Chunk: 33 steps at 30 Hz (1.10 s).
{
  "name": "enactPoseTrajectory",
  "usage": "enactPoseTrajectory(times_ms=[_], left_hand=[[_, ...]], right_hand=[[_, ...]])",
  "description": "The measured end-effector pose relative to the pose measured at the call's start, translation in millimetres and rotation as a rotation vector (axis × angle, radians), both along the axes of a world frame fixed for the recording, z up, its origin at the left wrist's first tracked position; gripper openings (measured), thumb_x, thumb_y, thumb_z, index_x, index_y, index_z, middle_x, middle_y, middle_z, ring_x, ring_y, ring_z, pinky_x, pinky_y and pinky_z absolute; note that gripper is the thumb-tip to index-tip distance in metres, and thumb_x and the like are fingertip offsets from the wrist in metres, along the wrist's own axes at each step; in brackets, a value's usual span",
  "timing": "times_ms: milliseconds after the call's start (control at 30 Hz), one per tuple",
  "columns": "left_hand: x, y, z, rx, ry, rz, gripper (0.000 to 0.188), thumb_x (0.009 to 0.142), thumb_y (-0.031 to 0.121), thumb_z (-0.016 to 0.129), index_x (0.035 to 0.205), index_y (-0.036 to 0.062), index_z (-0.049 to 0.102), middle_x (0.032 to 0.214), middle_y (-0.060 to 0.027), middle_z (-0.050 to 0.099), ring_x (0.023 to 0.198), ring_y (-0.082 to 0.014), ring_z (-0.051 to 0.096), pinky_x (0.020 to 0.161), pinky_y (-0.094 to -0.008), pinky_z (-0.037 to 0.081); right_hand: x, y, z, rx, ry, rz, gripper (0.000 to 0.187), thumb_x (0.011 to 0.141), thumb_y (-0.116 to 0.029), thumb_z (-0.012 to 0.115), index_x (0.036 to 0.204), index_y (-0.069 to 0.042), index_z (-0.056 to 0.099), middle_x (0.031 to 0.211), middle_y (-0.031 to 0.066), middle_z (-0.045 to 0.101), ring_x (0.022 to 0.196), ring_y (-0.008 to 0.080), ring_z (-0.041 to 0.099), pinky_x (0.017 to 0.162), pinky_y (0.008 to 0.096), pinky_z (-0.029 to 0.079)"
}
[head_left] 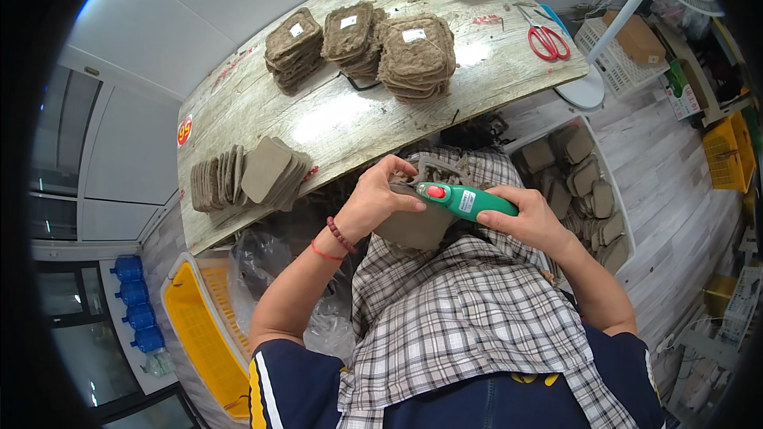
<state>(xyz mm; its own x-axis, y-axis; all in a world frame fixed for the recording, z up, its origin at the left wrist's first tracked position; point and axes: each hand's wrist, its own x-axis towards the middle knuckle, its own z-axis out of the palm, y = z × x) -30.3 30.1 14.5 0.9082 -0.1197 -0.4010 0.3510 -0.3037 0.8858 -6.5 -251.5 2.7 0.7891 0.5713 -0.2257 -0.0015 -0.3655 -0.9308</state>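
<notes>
Centrally, a person's left hand point(380, 195) pinches a flat brown pad point(415, 229) between thumb and fingers above a checked apron point(469, 310), just off the near edge of the table point(509, 56). The right hand point(526, 219) wraps around a green handheld tool point(470, 202), its head at the pad's upper part. Smooth pads point(269, 171) stand by the table's near left corner, three stacks of rough pads point(348, 40) sit toward the far edge, and red-handled scissors point(540, 30) lie near the right end.

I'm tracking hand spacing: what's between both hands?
The head view shows a green tool, held in the right hand, its red button near the left hand.
</notes>
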Motion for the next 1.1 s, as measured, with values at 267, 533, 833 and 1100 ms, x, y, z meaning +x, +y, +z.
enactPoseTrajectory(times_ms=[267,533,833,1100], left_hand=[[-11.3,34.9,-0.8,-0.333,0.178,0.289,0.029,0.074,-0.006,0.074,0.1,0.0007,0.062,0.095,-0.0065,0.066,0.082,-0.0136,0.063,0.076,-0.0273,0.052],[-13.0,24.5,-2.5,-0.272,0.145,0.249,0.024,0.072,-0.003,0.077,0.094,-0.001,0.067,0.091,-0.0029,0.066,0.08,-0.0121,0.063,0.075,-0.0259,0.051],[-6.7,12.5,7.1,-0.144,0.255,0.041,0.03,0.07,0.0,0.079,0.098,-0.0019,0.068,0.089,-0.0035,0.068,0.079,-0.0118,0.064,0.076,-0.0246,0.051],[-15.7,30.3,-8.5,-0.358,0.277,0.165,0.022,0.078,0.001,0.073,0.099,0.0009,0.068,0.094,-0.0068,0.07,0.083,-0.0132,0.066,0.081,-0.027,0.051]], right_hand=[[-6.0,-7.1,-5.9,0.011,0.078,-0.058,0.04,0.081,-0.035,0.075,0.105,-0.003,0.068,0.077,0.0064,0.068,0.07,0.0106,0.063,0.065,0.0279,0.05],[-12.6,-2.1,-1.5,-0.049,0.044,-0.044,0.041,0.082,-0.036,0.075,0.105,-0.004,0.068,0.077,0.0086,0.067,0.07,0.0138,0.064,0.066,0.0293,0.051],[-4.6,7.0,-4.8,0.075,0.182,0.017,0.038,0.084,-0.032,0.074,0.106,-0.002,0.067,0.075,0.0019,0.065,0.066,0.0073,0.057,0.059,0.0244,0.046],[-2.5,14.0,-21.5,0.186,0.283,-0.108,0.037,0.086,-0.031,0.072,0.108,-0.002,0.066,0.072,0.0002,0.061,0.06,0.0046,0.053,0.054,0.0219,0.043]])
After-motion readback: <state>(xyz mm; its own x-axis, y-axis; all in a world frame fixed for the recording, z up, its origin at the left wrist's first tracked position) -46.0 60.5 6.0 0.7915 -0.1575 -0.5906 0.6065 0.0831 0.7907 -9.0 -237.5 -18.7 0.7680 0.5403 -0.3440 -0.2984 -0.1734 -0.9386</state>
